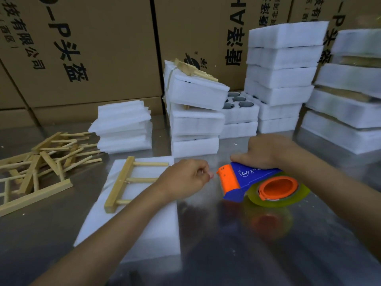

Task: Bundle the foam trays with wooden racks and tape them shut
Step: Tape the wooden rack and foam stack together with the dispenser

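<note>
Head view. Foam tray (132, 219) flat on steel table (268, 254), wooden rack (128, 182) lying on top. Left hand (183, 179) over tray's right edge, fingers curled, thumb and forefinger pinched; probably on tape end, too faint to confirm. Right hand (263, 151) grasps tape dispenser (257, 181) from above. Open tray (239, 106) behind holds dark round items in its holes. Loose racks (39, 159) piled left.

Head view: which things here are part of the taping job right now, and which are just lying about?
In use:
foam tray
wooden rack on it
tape dispenser, right hand gripping
left hand, pinching at the dispenser's mouth

Lying about:
loose racks
foam stacks
cartons
</note>
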{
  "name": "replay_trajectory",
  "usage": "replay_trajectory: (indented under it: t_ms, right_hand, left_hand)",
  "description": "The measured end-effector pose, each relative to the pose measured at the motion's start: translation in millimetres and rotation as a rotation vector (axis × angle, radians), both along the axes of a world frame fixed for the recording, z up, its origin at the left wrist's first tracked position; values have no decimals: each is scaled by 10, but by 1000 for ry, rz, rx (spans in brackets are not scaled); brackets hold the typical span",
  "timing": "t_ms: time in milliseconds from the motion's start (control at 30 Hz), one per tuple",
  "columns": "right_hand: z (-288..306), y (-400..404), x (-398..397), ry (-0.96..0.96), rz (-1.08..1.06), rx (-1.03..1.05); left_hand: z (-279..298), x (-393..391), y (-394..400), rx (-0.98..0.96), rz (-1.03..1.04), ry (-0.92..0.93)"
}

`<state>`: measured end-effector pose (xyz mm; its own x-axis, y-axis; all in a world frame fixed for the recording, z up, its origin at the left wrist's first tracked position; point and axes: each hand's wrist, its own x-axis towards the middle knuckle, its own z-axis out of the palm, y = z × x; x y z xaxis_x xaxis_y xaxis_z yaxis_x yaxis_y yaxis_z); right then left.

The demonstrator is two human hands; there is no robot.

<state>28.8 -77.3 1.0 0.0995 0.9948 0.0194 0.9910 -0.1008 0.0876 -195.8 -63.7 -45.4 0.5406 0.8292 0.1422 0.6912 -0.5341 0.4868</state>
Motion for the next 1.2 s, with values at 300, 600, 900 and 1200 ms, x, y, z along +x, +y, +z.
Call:
replay_trajectory:
  t_ms: [300, 600, 900, 1200]
  right_hand:
    - [-21, -40, -213, -160, -15, 68]
    - [-41, -197, -151, -138, -29, 264]
    - [-635, -613, 296, -133, 27, 777]
    - [-682, -796, 208, 138, 33, 820]
  left_hand:
    - [49, -80, -58, 36, -43, -282]
    - [80, -111, -68, -133, -69, -472]
    - [78, -135, -53, -180, -53, -565]
    - [92, -153, -114, -144, -161, -301]
